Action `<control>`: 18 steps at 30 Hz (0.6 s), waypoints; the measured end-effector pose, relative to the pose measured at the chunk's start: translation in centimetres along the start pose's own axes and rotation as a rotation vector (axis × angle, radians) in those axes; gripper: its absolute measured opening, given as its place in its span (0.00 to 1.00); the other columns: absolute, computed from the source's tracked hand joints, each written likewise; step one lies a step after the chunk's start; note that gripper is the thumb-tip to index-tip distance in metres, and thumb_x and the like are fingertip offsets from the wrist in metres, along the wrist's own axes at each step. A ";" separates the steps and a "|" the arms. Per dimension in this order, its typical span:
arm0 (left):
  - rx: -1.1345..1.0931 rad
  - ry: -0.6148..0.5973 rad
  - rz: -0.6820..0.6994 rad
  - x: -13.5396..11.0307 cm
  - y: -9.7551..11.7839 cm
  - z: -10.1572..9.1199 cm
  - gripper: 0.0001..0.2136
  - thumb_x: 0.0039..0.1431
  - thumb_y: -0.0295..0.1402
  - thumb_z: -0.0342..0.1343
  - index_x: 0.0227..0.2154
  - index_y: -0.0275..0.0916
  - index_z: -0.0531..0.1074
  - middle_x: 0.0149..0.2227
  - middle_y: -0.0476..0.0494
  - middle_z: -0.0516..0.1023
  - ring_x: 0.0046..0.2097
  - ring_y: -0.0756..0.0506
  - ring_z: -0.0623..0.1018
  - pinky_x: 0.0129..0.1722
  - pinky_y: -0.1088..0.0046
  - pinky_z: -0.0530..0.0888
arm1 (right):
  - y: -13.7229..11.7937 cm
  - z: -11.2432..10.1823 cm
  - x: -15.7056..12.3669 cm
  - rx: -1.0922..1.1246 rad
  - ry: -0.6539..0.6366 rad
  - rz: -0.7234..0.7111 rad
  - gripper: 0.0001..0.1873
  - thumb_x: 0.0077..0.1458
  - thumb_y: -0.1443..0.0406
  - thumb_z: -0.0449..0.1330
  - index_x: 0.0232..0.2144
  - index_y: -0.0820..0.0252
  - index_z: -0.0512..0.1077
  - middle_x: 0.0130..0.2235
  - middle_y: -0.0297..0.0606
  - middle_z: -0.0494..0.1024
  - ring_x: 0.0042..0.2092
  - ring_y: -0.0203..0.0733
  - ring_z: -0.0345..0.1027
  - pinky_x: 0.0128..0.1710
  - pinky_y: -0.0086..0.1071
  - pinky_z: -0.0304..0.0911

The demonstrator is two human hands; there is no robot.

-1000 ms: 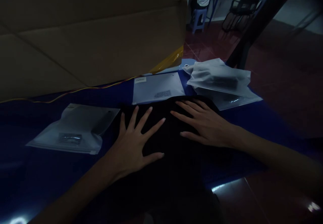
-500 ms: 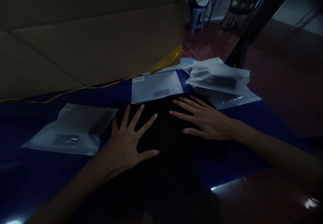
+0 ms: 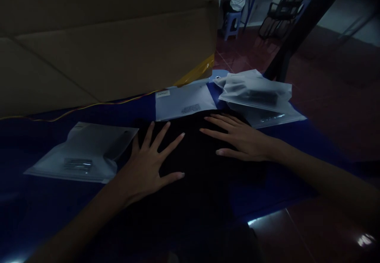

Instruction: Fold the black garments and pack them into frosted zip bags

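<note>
Black cloth (image 3: 196, 168) is spread over a blue table surface (image 3: 299, 148); the dim light hides its outline and kind. My left hand (image 3: 148, 160) lies flat on its left part, fingers spread wide. On the upper right part rests my right hand (image 3: 237, 136), palm down with fingers stretched out. Left of my left hand is a frosted plastic bag (image 3: 89, 148) with a printed label. Just beyond the cloth lies a flat pale bag (image 3: 184, 103) with small print. Several frosted bags (image 3: 255, 91) are piled beyond my right hand.
A big cardboard box (image 3: 118, 53) stands along the far left side, with yellow tape (image 3: 198, 71) at its lower corner. A thin yellow-red wire (image 3: 80, 106) runs along its base. Beyond are a dark slanted post (image 3: 297, 33), a chair (image 3: 286, 8) and a person on a blue stool (image 3: 232, 23).
Both hands stay flat on the black cloth. The fingers of my right hand have drawn slightly closer together, and my left thumb has shifted a little to the left.
</note>
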State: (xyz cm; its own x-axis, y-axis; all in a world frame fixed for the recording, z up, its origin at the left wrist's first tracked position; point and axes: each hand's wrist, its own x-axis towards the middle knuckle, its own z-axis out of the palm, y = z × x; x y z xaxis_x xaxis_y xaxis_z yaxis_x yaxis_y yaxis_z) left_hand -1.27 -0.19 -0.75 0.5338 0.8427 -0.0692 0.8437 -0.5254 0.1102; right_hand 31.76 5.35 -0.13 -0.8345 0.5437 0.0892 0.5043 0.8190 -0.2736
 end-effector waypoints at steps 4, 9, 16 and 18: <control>0.012 0.141 0.100 0.1 0.5 -1.0 0.39 0.65 0.57 0.54 0.74 0.50 0.50 0.76 0.31 0.45 0.74 0.18 0.46 0.63 0.24 0.54 | -0.4 -0.6 0.1 0.044 0.175 -0.075 0.27 0.68 0.55 0.59 0.64 0.60 0.68 0.63 0.51 0.71 0.64 0.56 0.64 0.60 0.53 0.63; -0.160 0.271 0.415 -0.6 1.6 -3.3 0.15 0.67 0.42 0.57 0.48 0.37 0.74 0.48 0.36 0.78 0.49 0.38 0.77 0.47 0.59 0.73 | -1.9 -1.1 0.0 0.299 0.130 -0.270 0.19 0.58 0.50 0.67 0.40 0.59 0.76 0.40 0.39 0.80 0.39 0.41 0.73 0.40 0.38 0.64; -0.436 -0.015 0.576 -2.6 3.6 -2.2 0.30 0.60 0.63 0.56 0.22 0.40 0.62 0.21 0.54 0.68 0.25 0.50 0.69 0.32 0.65 0.66 | -3.5 -0.6 -0.2 0.469 -0.186 -0.259 0.33 0.41 0.41 0.74 0.38 0.57 0.71 0.37 0.31 0.75 0.35 0.38 0.66 0.40 0.36 0.60; -0.408 -0.068 0.554 -2.8 3.8 -1.8 0.24 0.54 0.56 0.66 0.25 0.40 0.66 0.24 0.54 0.72 0.27 0.49 0.73 0.37 0.64 0.69 | -3.8 -0.2 -0.1 0.417 -0.182 -0.279 0.37 0.38 0.41 0.75 0.43 0.57 0.71 0.40 0.33 0.75 0.39 0.40 0.67 0.43 0.38 0.60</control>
State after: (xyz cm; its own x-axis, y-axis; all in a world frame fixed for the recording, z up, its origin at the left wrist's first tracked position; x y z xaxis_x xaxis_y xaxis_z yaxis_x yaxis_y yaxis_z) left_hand 0.35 -4.34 1.66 0.8938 0.4463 0.0444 0.3636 -0.7790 0.5108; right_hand 29.96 2.21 1.11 -0.9681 0.2446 0.0552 0.1578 0.7652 -0.6241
